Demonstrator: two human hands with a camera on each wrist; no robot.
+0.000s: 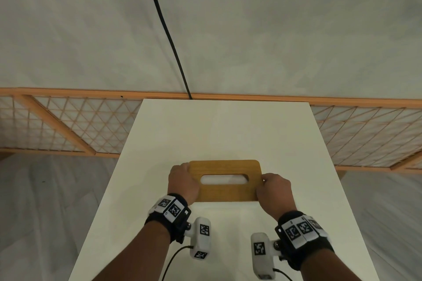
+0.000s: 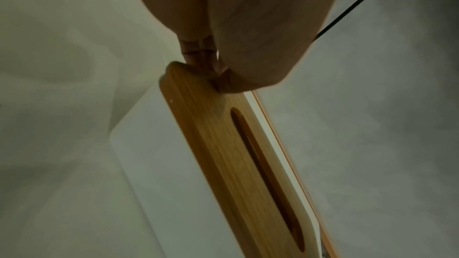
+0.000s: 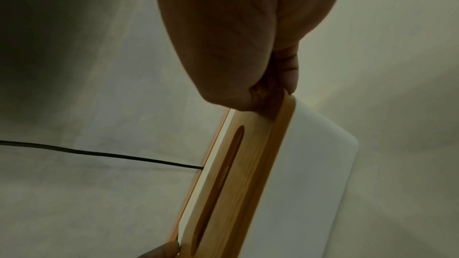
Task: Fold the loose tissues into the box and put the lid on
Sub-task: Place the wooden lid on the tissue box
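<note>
Both hands are seating the wooden lid (image 1: 225,191) on the white box (image 2: 159,174), mid-table (image 1: 226,130).

The left hand (image 1: 182,181) and right hand (image 1: 272,191) are each pinching a short end of the lid, thumbs on top; next they are likely needing even downward pressure, then release. The head view is showing white tissue through the slot (the wrist views are showing the box wall instead).

Lid (image 1: 225,190): honey-brown wood grain. Box (image 2: 154,164): white. Table (image 1: 228,130): white. Wristbands (image 1: 170,209): black, carrying black-and-white square marker patterns. Cable (image 1: 164,27): black. Screen (image 1: 75,125): orange frame, pale panels, diamond lattice.
</note>
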